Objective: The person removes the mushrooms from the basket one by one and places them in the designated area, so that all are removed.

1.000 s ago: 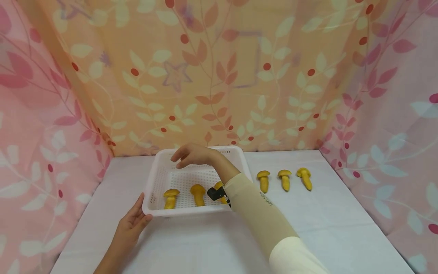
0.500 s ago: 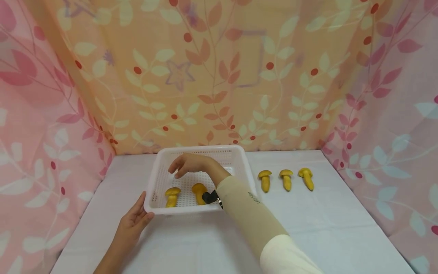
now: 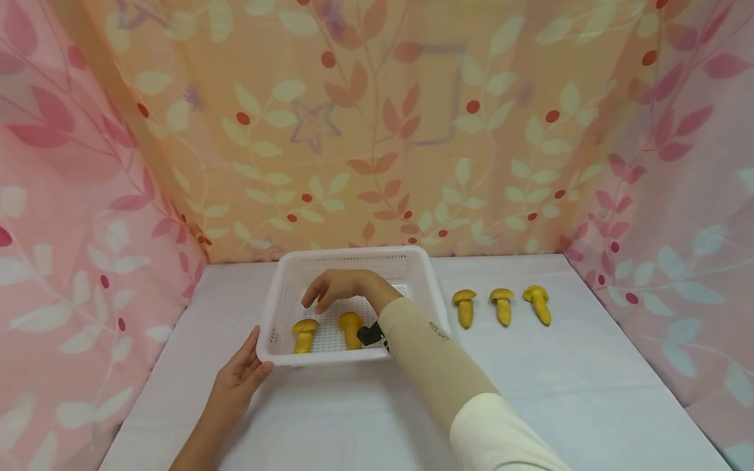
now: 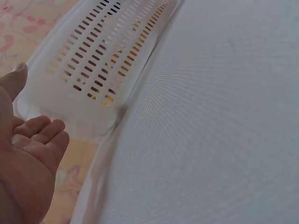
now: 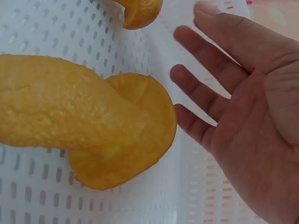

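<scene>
A white plastic basket with slotted walls sits on the table. My left hand holds its near left corner, thumb at the front and fingers along the side; the left wrist view shows that hand beside the slotted wall. Within the basket lie yellow mushrooms, caps pointing away from me. My right hand hangs over the basket beyond them, holding nothing. Up close, its loosely bent fingers are spread near a mushroom cap. My sleeve hides the basket's right front part.
Right of the basket, three yellow mushrooms lie in a row on the white table: one mushroom nearest, another in the middle, a third farthest. Floral curtains stand behind and at both sides.
My right hand has sunk lower into the basket, and its forearm now covers a third mushroom that showed earlier. The left hand keeps its place at the corner.
</scene>
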The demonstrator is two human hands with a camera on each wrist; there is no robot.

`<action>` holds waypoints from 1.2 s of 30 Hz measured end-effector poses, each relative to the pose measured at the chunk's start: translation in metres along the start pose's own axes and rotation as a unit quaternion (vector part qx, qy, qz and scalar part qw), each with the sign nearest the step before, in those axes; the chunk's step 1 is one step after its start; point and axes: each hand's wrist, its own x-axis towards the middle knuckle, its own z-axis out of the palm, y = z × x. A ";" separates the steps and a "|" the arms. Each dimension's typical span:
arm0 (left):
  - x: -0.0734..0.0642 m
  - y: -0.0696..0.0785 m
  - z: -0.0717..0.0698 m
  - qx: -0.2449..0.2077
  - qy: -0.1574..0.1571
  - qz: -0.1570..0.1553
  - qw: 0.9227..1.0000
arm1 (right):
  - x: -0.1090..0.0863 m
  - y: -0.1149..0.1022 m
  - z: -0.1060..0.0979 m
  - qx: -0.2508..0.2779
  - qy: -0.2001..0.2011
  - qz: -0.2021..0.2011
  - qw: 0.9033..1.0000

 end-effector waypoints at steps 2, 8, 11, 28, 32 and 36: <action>0.000 -0.001 0.001 0.005 0.004 -0.005 1.000 | -0.001 0.003 0.000 0.002 -0.009 0.004 1.000; 0.002 0.000 0.002 -0.002 0.004 -0.007 1.000 | 0.000 0.005 0.002 0.008 -0.035 0.015 0.999; 0.004 0.001 0.002 -0.008 0.003 -0.002 1.000 | -0.001 0.004 0.002 0.005 -0.039 0.015 0.999; -0.001 0.000 0.000 0.002 0.004 -0.005 1.000 | 0.012 -0.001 0.015 -0.015 -0.045 0.036 0.998; -0.001 -0.001 0.000 -0.010 -0.001 0.009 1.000 | 0.015 -0.003 0.017 -0.024 -0.042 0.032 0.998; 0.001 -0.004 0.000 -0.015 -0.001 0.011 1.000 | 0.014 -0.005 0.016 -0.040 -0.030 0.045 0.998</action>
